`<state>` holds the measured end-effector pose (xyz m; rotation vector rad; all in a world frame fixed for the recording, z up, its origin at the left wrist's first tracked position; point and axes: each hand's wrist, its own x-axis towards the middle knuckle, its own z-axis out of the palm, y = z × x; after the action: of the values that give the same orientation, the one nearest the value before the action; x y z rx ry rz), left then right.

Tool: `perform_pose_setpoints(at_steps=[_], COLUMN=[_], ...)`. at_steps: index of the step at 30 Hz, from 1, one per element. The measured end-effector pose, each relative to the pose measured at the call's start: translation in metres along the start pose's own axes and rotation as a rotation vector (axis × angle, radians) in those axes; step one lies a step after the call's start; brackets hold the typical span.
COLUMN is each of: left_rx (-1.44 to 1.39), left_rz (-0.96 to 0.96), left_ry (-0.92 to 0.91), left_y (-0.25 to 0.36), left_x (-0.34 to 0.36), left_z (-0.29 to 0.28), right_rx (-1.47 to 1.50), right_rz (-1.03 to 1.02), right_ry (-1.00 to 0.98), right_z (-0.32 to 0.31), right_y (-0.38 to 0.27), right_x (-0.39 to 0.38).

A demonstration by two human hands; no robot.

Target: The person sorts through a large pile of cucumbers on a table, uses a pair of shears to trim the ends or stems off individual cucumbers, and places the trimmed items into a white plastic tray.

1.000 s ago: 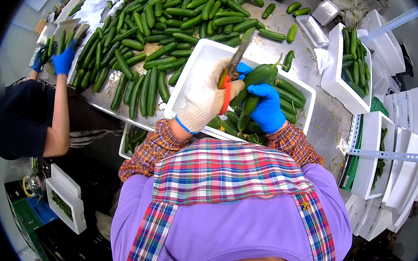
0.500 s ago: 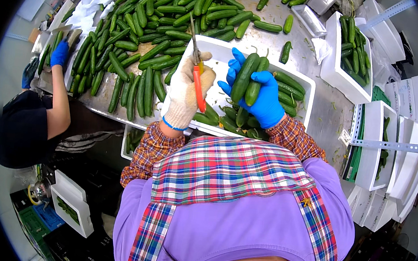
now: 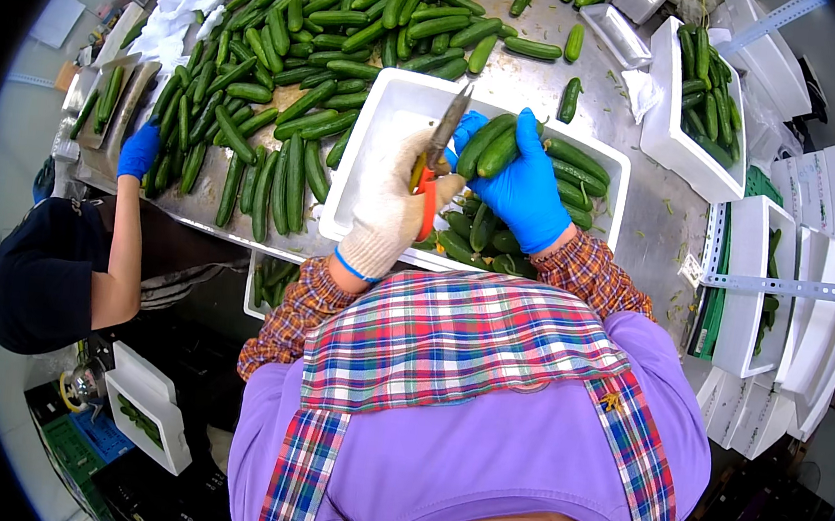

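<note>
My left hand, in a white cloth glove, grips red-handled scissors with the blades pointing up and away. My right hand, in a blue glove, holds two green cucumbers side by side just right of the scissor blades. Both hands hover over a white foam box partly filled with cucumbers along its right and near sides.
A big heap of loose cucumbers covers the metal table at left and far side. A co-worker in dark clothes, blue-gloved hand, works at the left. More white boxes and stacked empty boxes stand at right.
My left hand with the scissors has moved right, close to the cucumbers in my right hand. The scissor blades now sit beside the cucumber ends.
</note>
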<state>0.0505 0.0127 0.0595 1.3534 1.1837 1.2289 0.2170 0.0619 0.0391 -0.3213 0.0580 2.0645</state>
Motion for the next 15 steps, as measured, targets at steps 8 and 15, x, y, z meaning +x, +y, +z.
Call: perform_pose_setpoints(at_steps=[8,15], left_rx=[0.128,0.206], left_rz=[-0.003,-0.146], left_ry=[-0.087,-0.136], left_y=[-0.001,0.018], left_x=[0.013,0.01], left_z=[0.014,-0.022], right_rx=[-0.187,-1.009], right_rz=[-0.078,-0.352], right_ry=[-0.033,-0.088], right_z=[0.0,0.035], right_y=[0.003,-0.001], right_x=[-0.001,-0.022])
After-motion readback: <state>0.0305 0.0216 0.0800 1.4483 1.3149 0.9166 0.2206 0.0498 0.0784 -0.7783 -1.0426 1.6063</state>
